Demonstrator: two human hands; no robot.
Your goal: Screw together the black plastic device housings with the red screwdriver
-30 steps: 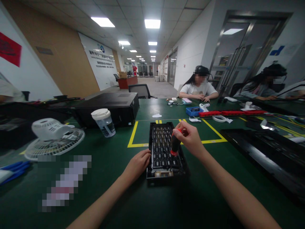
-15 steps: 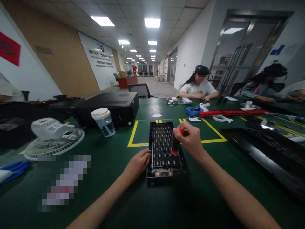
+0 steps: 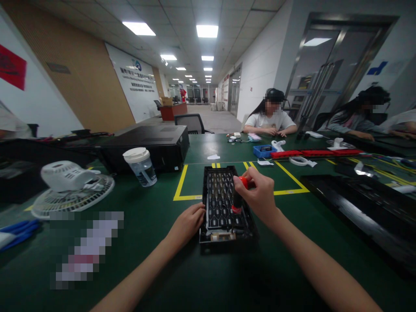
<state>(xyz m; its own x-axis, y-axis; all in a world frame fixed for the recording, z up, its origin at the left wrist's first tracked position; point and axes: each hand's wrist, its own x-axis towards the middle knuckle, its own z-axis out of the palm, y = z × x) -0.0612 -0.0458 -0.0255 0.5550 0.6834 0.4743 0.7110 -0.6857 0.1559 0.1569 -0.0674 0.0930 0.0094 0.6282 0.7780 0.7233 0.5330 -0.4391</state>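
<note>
A black-and-red-handled screwdriver (image 3: 238, 198) is gripped upright in the closed right hand (image 3: 258, 195), its tip set into the near end of a black rectangular ribbed plastic housing (image 3: 224, 203) lying on the green counter (image 3: 156, 242), whose left edge is steadied by the left hand (image 3: 187, 224), fingers curled against it.

Black-and-red screwdriver (image 3: 238, 200), black tray (image 3: 221, 203), green table (image 3: 162, 242), yellow lines (image 3: 180, 184).

A pixelated patch (image 3: 86, 249) masks whatever lies near the left front of the bench (image 3: 208, 281). The right hand (image 3: 258, 195) covers most of the screwdriver (image 3: 237, 200) handle; its tip, probably down in the tray (image 3: 214, 203), is too small to tell. The picture's right edge cuts off the long black panel (image 3: 367, 216).
</note>
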